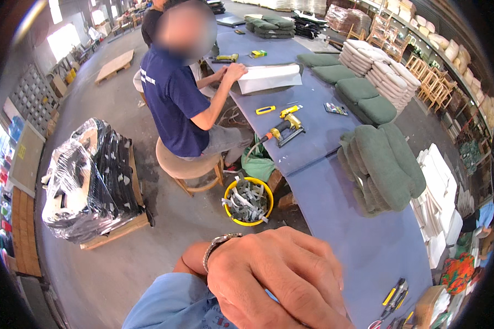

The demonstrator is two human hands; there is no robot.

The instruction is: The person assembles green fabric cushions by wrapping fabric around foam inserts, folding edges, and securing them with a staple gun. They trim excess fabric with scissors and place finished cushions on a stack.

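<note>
My left hand (277,274) is raised close in front at the bottom middle, its back toward the view. Its fingers are curled and pressed together; the tips run out below the lower edge, so what they hold, if anything, is hidden. A metal-banded watch (217,247) circles the wrist, and a light blue sleeve (167,301) shows below it. Beyond the hand, in the view, stands a yellow-rimmed bucket (270,211) of grey strip scraps. To the right runs the blue-covered table (335,225). My right hand is out of view.
A seated co-worker (173,104) handles a white panel (269,79) at the table. A yellow nail gun (291,129), stacked green cushions (389,164) and hand tools (395,299) lie on it. A plastic-wrapped pallet stack (93,181) stands on the floor at left.
</note>
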